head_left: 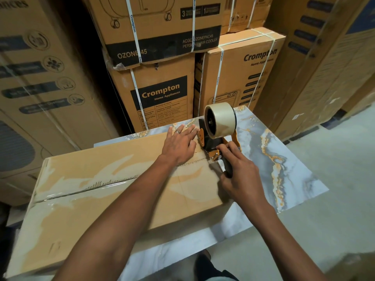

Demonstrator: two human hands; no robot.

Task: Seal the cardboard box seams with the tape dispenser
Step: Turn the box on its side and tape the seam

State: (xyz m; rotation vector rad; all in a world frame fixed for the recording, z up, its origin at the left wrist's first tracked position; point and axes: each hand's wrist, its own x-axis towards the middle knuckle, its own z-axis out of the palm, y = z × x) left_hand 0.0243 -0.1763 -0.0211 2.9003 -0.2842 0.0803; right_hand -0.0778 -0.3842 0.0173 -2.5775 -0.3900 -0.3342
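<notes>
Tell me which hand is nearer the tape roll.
Right. The right hand grips the dispenser handle below the tape roll; the left hand lies flat on the box beside it.

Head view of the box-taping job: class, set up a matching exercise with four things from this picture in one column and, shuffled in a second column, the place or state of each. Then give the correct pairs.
Column one:
1. left hand
2. right hand
3. tape roll
4. cardboard box

Column two:
A. lies on the marbled table
B. sits on top of the tape dispenser
C. grips the dispenser's black handle
D. rests flat on the box's far right end

Pairs: 1-D, 2-C, 3-B, 4-A
</notes>
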